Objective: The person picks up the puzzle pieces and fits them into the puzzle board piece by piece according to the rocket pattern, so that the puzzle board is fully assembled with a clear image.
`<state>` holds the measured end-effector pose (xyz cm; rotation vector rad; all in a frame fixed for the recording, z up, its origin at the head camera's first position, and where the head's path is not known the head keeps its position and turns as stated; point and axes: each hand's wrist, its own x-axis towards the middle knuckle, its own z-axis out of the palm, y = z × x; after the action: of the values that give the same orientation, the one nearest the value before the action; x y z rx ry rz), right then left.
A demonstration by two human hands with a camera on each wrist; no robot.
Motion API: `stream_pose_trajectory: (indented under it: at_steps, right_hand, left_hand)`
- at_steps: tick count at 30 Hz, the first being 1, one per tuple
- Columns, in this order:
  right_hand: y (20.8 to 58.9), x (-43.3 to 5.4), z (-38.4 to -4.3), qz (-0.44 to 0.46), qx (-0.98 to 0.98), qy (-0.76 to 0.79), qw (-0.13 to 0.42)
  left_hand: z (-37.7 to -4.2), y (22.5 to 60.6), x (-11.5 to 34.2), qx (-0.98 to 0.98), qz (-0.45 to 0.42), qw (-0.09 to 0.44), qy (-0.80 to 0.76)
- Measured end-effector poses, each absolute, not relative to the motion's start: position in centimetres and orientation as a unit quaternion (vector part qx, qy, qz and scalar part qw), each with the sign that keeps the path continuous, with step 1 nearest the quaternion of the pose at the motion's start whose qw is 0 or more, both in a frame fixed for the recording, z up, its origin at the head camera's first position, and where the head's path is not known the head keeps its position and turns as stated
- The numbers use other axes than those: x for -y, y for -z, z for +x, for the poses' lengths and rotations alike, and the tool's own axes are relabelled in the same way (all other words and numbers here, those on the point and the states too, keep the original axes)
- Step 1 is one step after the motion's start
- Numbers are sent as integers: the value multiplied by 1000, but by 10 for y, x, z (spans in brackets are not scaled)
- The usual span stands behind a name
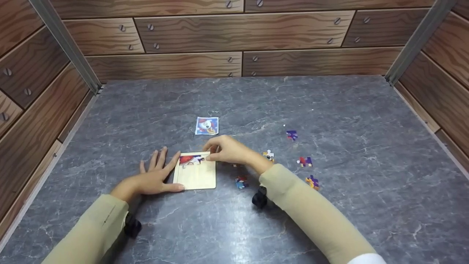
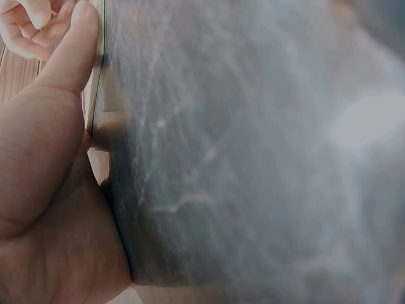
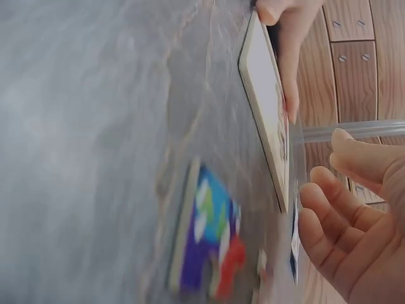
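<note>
A shallow wooden puzzle tray (image 1: 196,179) lies on the table, with joined puzzle pieces in red, purple and white (image 1: 190,160) along its upper left. My left hand (image 1: 154,178) is spread at the tray's left side, its index finger at the top left corner and its thumb on the bottom left one. At the upper right corner is my right hand (image 1: 231,150), fingers loosely bent. Its thumb comes close to the end of the joined pieces. In the right wrist view, a gap shows between thumb and fingers, with nothing held there.
A small picture card (image 1: 207,126) with a white cartoon figure lies beyond the tray. To the right are loose jigsaw pieces: a blue and red one (image 1: 241,182), a white and yellow one (image 1: 268,154) partly behind the right wrist, and several purple ones (image 1: 292,135). Wood-patterned walls (image 1: 234,33) enclose the table.
</note>
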<state>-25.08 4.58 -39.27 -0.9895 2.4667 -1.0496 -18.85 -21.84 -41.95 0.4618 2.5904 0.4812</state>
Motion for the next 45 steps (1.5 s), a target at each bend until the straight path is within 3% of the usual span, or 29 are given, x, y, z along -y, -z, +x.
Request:
stream_pose_trajectory:
  at_steps: [34, 40, 45]
  right_hand:
    - [388, -181, -268, -220, -849, 473, 87]
    - [381, -214, -274, -205, -871, 445, 37]
    - [385, -241, -279, -175, -883, 435, 32]
  left_hand:
    - [-187, 420, 218, -943, 177, 221, -174]
    - [-187, 420, 219, -943, 179, 222, -174]
    - [-188, 420, 219, -942, 183, 224, -172]
